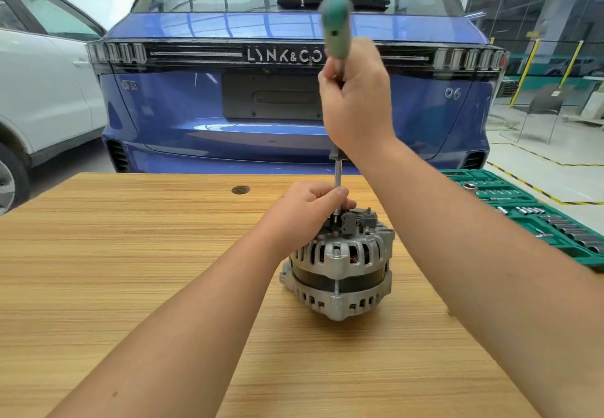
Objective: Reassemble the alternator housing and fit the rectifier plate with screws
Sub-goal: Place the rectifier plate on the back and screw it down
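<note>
We see the alternator [338,264] standing upright on the wooden table [130,254], right of the table's centre, with its slotted silver housing halves joined and the dark rectifier parts [354,220] on top. The right hand [354,100] is raised at 12 o'clock from the alternator, fingers curled fully round the lower handle of a green screwdriver [336,28], which stands nearly vertical; the handle top is blurred. The metal shaft [337,175] runs straight down from this hand to the top of the alternator at its 11 o'clock edge. The left hand [307,208] sits on the alternator's top at 10 o'clock, fingers curled, with thumb and forefinger pinching the lower shaft just above the tip; we cannot tell whether a screw sits under the tip. A green socket tray [539,218] lies at 3 o'clock from the alternator, at the table's right edge. A blue car [196,107] stands beyond the table at 12 o'clock, a white car [42,97] at 10 o'clock.
</note>
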Motion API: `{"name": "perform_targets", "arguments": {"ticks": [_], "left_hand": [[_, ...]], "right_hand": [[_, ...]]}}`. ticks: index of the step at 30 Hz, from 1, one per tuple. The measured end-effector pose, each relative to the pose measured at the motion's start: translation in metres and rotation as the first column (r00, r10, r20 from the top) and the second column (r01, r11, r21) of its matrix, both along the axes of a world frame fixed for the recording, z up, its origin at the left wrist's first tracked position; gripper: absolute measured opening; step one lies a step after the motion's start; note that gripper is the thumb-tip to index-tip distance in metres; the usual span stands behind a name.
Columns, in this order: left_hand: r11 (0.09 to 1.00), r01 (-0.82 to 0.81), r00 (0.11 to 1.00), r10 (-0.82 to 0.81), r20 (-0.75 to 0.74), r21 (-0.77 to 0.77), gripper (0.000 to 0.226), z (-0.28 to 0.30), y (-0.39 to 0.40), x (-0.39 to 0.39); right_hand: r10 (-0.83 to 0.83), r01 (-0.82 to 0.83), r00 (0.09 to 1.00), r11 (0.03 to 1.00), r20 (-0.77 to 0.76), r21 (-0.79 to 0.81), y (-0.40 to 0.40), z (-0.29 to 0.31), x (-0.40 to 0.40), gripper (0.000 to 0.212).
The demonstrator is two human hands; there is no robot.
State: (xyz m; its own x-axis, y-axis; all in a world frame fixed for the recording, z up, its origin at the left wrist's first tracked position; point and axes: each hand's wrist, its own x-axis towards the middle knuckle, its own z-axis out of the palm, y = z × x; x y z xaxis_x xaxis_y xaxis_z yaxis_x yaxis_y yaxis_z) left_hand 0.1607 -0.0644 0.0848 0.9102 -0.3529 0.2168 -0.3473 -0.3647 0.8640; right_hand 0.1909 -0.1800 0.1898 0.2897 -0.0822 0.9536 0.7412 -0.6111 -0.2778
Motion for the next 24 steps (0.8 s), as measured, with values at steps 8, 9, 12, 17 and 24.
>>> {"name": "perform_targets", "arguments": {"ticks": [8,9,12,17,24], "left_hand": [[1.0,-0.022,1.0,0.022,-0.004,0.015,0.031,0.001,0.0,0.001],[1.0,-0.021,1.0,0.021,-0.008,0.018,0.031,0.001,0.0,0.001],[1.0,-0.013,1.0,0.013,-0.011,0.021,0.032,0.001,0.0,0.002],[1.0,-0.009,1.0,0.009,-0.017,0.011,0.033,0.001,-0.001,0.001],[1.0,0.0,1.0,0.0,-0.01,0.011,0.029,0.001,0.0,0.001]], "right_hand": [[0.55,-0.437,0.686,0.835,-0.477,0.334,-0.012,0.007,-0.013,0.036],[0.55,-0.44,0.672,0.835,-0.496,0.331,-0.015,0.01,-0.012,0.038],[0.456,-0.419,0.698,0.885,-0.553,0.201,-0.021,0.014,-0.007,0.036],[0.283,-0.339,0.774,0.941,-0.566,0.007,-0.022,0.023,-0.007,0.02],[-0.206,-0.03,0.785,0.929,-0.584,-0.368,-0.009,0.052,-0.006,0.025]]}}
